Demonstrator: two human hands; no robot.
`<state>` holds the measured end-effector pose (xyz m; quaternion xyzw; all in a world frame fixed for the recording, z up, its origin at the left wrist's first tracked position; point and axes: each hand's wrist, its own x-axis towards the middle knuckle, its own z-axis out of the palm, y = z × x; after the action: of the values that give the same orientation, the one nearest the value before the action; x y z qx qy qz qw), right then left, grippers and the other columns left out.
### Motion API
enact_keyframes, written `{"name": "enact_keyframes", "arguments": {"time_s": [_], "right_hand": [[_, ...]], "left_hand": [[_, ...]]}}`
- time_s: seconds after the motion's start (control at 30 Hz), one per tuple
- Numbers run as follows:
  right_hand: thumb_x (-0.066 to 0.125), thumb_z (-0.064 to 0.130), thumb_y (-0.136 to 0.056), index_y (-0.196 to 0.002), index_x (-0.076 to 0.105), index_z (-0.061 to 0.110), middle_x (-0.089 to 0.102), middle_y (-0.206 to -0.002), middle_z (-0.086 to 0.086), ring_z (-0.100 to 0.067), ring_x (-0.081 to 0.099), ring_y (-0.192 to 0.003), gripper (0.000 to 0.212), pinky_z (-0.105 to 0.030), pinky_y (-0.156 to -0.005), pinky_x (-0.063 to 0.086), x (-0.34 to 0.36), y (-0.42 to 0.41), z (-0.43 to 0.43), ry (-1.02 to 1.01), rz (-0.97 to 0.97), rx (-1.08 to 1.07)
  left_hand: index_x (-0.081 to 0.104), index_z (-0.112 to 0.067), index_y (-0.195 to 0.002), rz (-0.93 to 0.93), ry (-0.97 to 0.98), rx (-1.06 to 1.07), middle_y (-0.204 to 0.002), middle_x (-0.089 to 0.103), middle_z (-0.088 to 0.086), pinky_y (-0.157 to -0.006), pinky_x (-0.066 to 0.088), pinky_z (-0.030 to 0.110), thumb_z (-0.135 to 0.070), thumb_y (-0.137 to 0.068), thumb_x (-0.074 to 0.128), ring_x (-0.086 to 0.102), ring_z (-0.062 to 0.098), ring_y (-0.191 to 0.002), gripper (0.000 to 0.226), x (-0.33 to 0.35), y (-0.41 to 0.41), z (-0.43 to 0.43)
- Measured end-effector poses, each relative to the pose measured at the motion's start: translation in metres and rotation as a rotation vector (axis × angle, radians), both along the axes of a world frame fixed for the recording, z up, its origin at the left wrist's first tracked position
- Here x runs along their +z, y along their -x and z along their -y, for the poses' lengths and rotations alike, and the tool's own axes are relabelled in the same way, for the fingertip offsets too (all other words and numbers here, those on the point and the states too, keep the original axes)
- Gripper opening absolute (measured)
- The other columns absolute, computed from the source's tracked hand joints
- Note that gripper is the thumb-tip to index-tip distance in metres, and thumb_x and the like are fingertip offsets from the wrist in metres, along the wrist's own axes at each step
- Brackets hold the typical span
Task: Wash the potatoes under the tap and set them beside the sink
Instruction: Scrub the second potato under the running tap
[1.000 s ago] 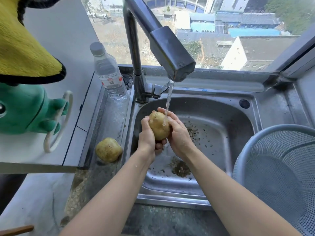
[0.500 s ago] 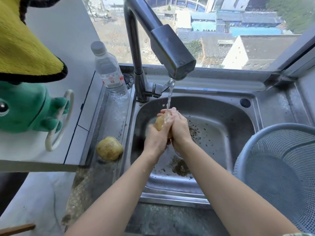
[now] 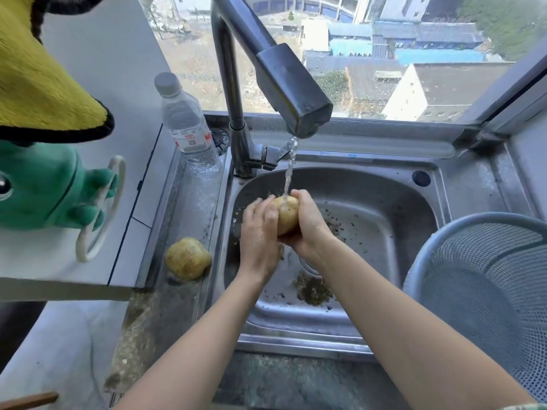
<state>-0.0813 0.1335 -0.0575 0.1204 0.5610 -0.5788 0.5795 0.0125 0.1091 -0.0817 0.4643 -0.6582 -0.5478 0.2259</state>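
- The right hand (image 3: pixel 307 223) grips the potato (image 3: pixel 286 213) at the middle of the frame, its long axis nearly upright under the tap (image 3: pixel 284 81) water.
- The left hand (image 3: pixel 259 229) curls round its left side.

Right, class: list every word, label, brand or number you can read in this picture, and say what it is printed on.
Label on the water bottle: red and white print, too small and blurred to read.
Tap, sink, basket and green plush toy: no text visible.
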Motion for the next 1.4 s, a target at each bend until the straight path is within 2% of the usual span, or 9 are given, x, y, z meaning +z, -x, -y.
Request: {"name": "enact_keyframes", "arguments": {"time_s": [0.13,0.33,0.5,0.67,0.8,0.93,1.03,1.2,1.4], "right_hand": [[0.056,0.049,-0.088,-0.091,0.069,0.012,0.071,-0.093,-0.015,-0.028,0.071,-0.092,0.039,-0.049,-0.089,0.058,0.006,-0.010,-0.008,0.059,-0.129,0.169],[0.029,0.041,-0.093,-0.089,0.065,0.007,0.070,-0.084,-0.017,-0.030,0.068,-0.084,0.049,-0.045,-0.071,0.059,0.012,0.008,-0.006,-0.122,-0.004,0.230],[0.024,0.045,-0.096,-0.094,0.066,0.006,0.069,-0.088,-0.018,-0.028,0.066,-0.082,0.058,-0.046,-0.078,0.059,0.011,-0.003,-0.002,-0.134,-0.173,0.321],[0.026,0.049,-0.095,-0.082,0.063,0.009,0.067,-0.064,-0.011,-0.023,0.063,-0.067,0.056,-0.030,-0.053,0.054,0.009,0.005,-0.007,-0.155,-0.045,0.286],[0.018,0.055,-0.098,-0.079,0.059,0.012,0.059,-0.070,-0.009,-0.018,0.054,-0.060,0.062,-0.021,-0.045,0.045,0.009,-0.005,-0.006,-0.185,-0.257,0.381],[0.018,0.075,-0.080,-0.112,0.067,0.018,0.070,-0.111,-0.011,-0.023,0.063,-0.095,0.082,-0.037,-0.089,0.051,-0.011,-0.012,-0.004,-0.169,-0.690,0.407],[0.020,0.078,-0.076,-0.099,0.071,0.019,0.072,-0.104,-0.008,-0.027,0.067,-0.099,0.082,-0.050,-0.093,0.052,-0.018,-0.012,-0.005,-0.114,-0.776,0.380],[0.041,0.056,-0.090,-0.056,0.051,0.002,0.052,-0.053,-0.006,-0.026,0.050,-0.055,0.065,-0.056,-0.066,0.054,-0.022,-0.013,-0.014,-0.036,-0.950,0.275],[0.075,0.016,-0.085,-0.080,0.074,0.006,0.071,-0.078,-0.006,-0.010,0.065,-0.075,0.012,-0.027,-0.074,0.057,-0.011,-0.007,-0.017,0.222,-0.622,0.126]], "left_hand": [[0.074,-0.025,-0.081,-0.228,-0.341,0.048,-0.090,0.072,0.005,-0.082,0.058,0.040,-0.040,-0.092,0.052,0.068,0.021,-0.091,0.029,0.017,0.006,0.008],[0.065,-0.013,-0.117,-0.229,-0.213,-0.160,-0.109,0.070,0.005,-0.085,0.058,0.027,-0.049,-0.091,0.054,0.069,0.014,-0.099,0.045,0.017,-0.003,0.000],[0.067,-0.025,-0.060,-0.099,-0.311,0.167,-0.066,0.065,0.000,-0.066,0.055,0.040,-0.025,-0.090,0.054,0.061,0.021,-0.071,0.033,0.026,0.016,0.008],[0.069,-0.016,-0.104,-0.174,-0.156,-0.099,-0.094,0.073,0.006,-0.082,0.059,0.035,-0.036,-0.099,0.055,0.070,0.018,-0.088,0.026,0.021,0.008,0.004],[0.069,-0.023,-0.091,-0.207,-0.193,0.107,-0.088,0.072,0.003,-0.073,0.059,0.039,-0.048,-0.082,0.060,0.070,0.022,-0.084,0.028,0.013,0.008,0.008],[0.067,-0.009,-0.084,-0.386,-0.912,0.467,-0.069,0.070,0.010,-0.052,0.059,0.031,-0.046,-0.094,0.051,0.070,0.022,-0.058,0.041,0.029,0.014,0.022],[0.068,-0.010,-0.093,-0.401,-0.898,0.439,-0.076,0.074,0.010,-0.054,0.061,0.032,-0.052,-0.096,0.048,0.074,0.020,-0.062,0.046,0.031,0.009,0.020],[0.067,-0.010,-0.104,-0.248,-0.593,0.460,-0.102,0.072,0.013,-0.090,0.058,0.051,-0.055,-0.089,0.062,0.071,0.029,-0.096,0.048,0.022,0.005,0.022],[0.062,-0.016,-0.116,-0.253,-0.817,0.563,-0.110,0.069,0.016,-0.094,0.054,0.055,-0.064,-0.093,0.047,0.068,0.032,-0.101,0.055,0.011,-0.001,0.027]]}}
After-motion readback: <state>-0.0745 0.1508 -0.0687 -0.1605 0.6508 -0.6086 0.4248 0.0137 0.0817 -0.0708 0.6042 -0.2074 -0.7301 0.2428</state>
